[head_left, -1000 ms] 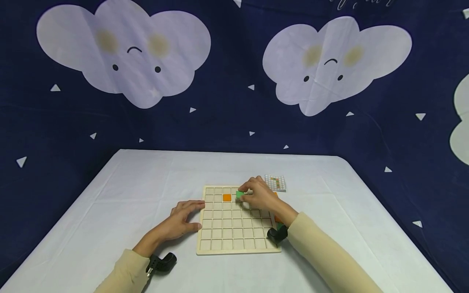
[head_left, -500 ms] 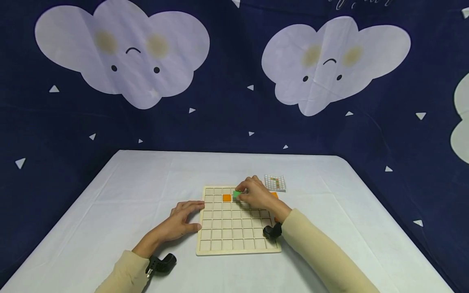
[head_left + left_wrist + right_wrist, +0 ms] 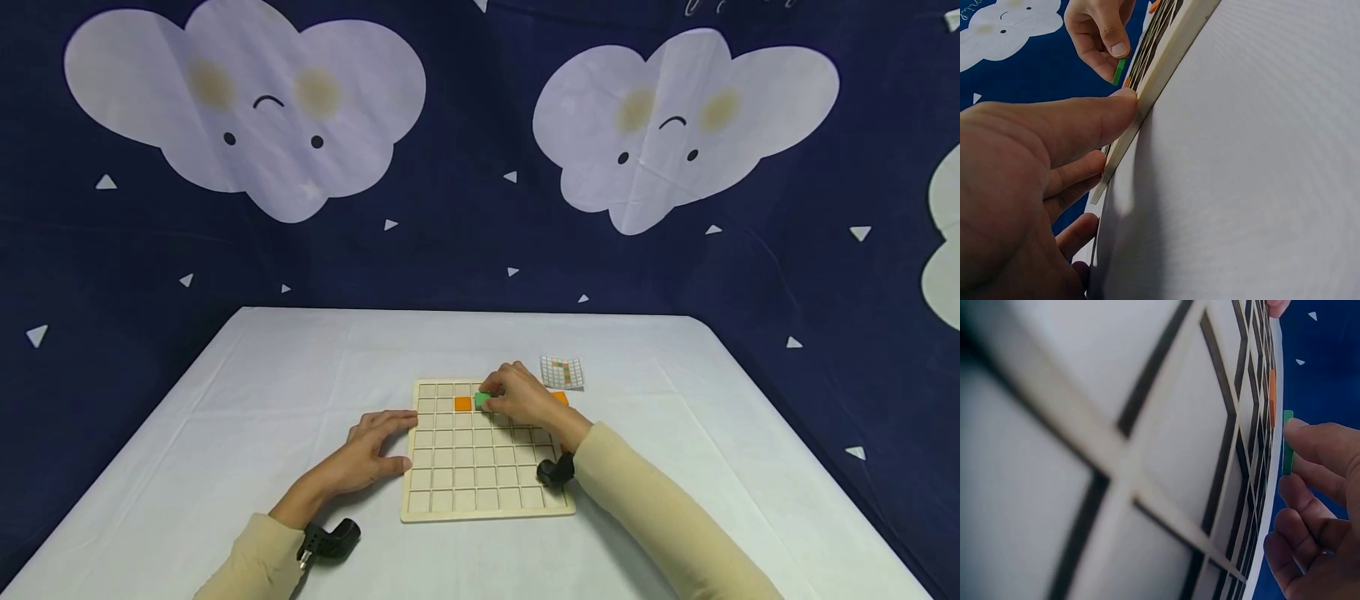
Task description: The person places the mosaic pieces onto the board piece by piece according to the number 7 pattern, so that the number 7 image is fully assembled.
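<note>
My right hand (image 3: 520, 395) pinches a green square tile (image 3: 482, 402) between thumb and fingers, close over the far rows of a pale wooden grid board (image 3: 444, 458). In the right wrist view the green tile (image 3: 1288, 442) is seen edge-on, a little off the board's surface. Just left of it, an orange tile (image 3: 462, 404) lies in a cell of the board. My left hand (image 3: 367, 454) rests at the board's left edge, fingers extended and thumb apart. Seen from the left wrist, the thumb (image 3: 1094, 122) touches the board's rim (image 3: 1166, 69).
A small printed card (image 3: 562, 373) with a coloured grid pattern lies beyond the board's far right corner. More orange tiles (image 3: 559, 398) sit by the board's right edge, partly hidden by the right arm. A white cloth (image 3: 300, 367) covers the table.
My right hand has moved slightly left with the green tile, bringing it close beside the orange tile. The left hand stays at the board's edge.
</note>
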Demonstrator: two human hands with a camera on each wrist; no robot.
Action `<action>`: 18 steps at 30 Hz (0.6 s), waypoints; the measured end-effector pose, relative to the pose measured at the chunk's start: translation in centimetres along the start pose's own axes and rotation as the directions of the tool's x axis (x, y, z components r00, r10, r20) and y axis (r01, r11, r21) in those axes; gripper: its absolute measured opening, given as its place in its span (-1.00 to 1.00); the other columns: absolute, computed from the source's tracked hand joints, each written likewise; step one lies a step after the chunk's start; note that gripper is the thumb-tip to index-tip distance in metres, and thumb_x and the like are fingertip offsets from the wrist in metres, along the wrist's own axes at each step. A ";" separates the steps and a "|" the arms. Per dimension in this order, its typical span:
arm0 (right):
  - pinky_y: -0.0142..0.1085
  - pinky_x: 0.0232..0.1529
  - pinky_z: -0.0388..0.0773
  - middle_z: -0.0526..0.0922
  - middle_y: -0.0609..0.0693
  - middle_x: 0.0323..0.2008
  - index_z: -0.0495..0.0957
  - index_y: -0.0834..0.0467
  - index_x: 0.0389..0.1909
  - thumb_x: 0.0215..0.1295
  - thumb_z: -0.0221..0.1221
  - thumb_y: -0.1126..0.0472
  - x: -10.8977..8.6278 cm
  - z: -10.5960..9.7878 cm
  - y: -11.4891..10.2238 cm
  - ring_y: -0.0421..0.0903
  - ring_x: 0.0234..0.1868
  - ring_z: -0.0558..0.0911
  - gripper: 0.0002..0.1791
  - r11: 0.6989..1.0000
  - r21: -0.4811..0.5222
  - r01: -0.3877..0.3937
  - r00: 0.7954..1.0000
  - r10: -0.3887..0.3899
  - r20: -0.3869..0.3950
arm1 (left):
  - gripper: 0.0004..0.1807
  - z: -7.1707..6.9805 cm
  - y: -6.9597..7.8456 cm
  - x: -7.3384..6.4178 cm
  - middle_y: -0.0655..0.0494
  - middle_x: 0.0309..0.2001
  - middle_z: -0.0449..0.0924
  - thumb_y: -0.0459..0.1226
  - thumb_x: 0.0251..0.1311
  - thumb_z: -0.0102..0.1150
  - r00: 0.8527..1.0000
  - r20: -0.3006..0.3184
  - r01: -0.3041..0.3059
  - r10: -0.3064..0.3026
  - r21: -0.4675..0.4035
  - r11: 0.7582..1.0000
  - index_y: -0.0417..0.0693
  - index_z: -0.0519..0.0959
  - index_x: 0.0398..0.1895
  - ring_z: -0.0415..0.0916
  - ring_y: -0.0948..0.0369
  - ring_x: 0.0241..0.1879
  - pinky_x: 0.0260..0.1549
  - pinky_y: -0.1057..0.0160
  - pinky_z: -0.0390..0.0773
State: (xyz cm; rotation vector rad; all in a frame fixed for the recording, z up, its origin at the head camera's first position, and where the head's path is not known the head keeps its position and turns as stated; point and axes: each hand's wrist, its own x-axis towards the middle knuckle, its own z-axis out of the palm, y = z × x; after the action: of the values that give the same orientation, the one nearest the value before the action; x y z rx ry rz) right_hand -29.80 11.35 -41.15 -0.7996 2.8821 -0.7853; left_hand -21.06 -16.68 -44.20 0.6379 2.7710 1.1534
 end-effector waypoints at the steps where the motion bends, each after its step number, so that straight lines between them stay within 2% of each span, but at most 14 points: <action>1: -0.27 -0.12 0.40 0.58 -0.07 -0.23 0.64 0.08 -0.08 0.14 0.30 0.13 0.0 0.0 0.0 -0.17 -0.17 0.41 -0.69 1.000 -0.001 0.001 1.000 -0.001 0.001 | -0.35 0.0 0.0 0.0 0.07 0.37 0.25 -0.21 0.06 0.30 1.000 0.000 0.000 0.000 -0.002 1.000 -0.06 0.38 0.27 0.04 -0.04 0.33 0.19 -0.21 0.01; 18: -0.26 -0.10 0.39 0.58 -0.08 -0.21 0.66 0.06 -0.11 0.14 0.29 0.11 0.3 0.3 0.1 -0.18 -0.20 0.40 -0.72 0.999 -0.033 0.027 0.999 -0.026 0.035 | -0.35 0.2 0.1 0.1 0.05 0.37 0.26 -0.24 0.04 0.31 1.000 -0.006 -0.001 0.001 -0.004 1.000 -0.07 0.39 0.27 0.05 -0.03 0.33 0.19 -0.15 -0.01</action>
State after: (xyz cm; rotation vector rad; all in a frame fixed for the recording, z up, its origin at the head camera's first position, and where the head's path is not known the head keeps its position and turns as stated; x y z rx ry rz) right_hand -30.04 11.11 -41.37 -0.8484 2.8673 -0.7202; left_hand -21.12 -16.46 -44.23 0.6365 2.7726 1.1633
